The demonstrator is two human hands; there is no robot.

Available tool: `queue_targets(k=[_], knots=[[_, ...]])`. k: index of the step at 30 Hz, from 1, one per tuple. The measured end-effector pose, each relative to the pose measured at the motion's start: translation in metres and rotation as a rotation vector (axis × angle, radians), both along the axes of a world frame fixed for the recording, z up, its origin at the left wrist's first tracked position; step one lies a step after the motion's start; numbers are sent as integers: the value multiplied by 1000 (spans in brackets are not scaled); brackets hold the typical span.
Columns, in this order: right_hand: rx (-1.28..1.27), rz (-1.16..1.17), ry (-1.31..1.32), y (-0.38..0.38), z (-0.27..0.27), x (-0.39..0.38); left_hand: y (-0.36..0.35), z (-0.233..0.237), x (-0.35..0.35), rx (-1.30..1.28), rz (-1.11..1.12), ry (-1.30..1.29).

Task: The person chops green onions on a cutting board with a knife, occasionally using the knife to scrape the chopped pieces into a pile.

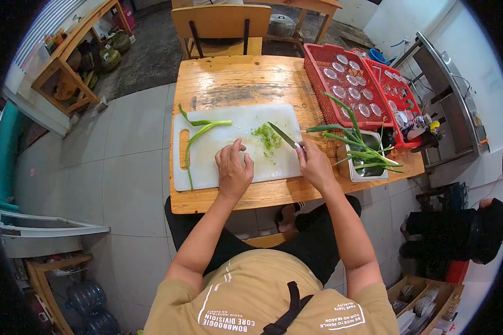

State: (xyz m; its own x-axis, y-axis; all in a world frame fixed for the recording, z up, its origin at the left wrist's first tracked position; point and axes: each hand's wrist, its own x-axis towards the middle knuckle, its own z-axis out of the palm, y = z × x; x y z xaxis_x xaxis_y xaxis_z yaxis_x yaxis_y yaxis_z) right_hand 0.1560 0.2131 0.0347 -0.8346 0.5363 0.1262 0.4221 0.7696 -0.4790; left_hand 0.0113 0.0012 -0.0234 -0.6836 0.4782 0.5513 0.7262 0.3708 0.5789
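A white cutting board (207, 159) lies on the wooden table. In my right hand (317, 166) is a knife (283, 135), its blade angled up and left over the board. Just left of the blade sits a small pile of chopped green onion (267, 137). My left hand (234, 169) rests at the board's front middle, fingers loosely bent and apart, with nothing in it. A whole green onion (204, 129) with long bent leaves lies on the board's left part, apart from both hands. More green onions (363, 148) lie across a metal container (370, 174) to the right.
Red plastic baskets (322, 92) at the table's right hold several upturned clear glasses (352, 80) and other kitchenware. Beyond the table's far edge stands a wooden chair (221, 25). The table's wooden top (223, 75) shows behind the board.
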Motion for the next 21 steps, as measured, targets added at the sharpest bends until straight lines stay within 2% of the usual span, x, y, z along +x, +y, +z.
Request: queue_targets(k=[1,5,7,14,16,21], knots=[[54,25,76,7,-8,-1,0,0,0,1,-1,10],[63,-52,113,19,-24,-11,1,0,0,-8,-4,10],[122,-5,161,20,-28,-12,1,1,1,-18,-3,24],[93,32,69,-3,-16,13,0,0,0,-10,6,3],[85,-55,125,-4,-14,20,1,-1,1,-5,-13,28],[120,-84,148,-3,-30,25,1,1,2,-7,-16,34]])
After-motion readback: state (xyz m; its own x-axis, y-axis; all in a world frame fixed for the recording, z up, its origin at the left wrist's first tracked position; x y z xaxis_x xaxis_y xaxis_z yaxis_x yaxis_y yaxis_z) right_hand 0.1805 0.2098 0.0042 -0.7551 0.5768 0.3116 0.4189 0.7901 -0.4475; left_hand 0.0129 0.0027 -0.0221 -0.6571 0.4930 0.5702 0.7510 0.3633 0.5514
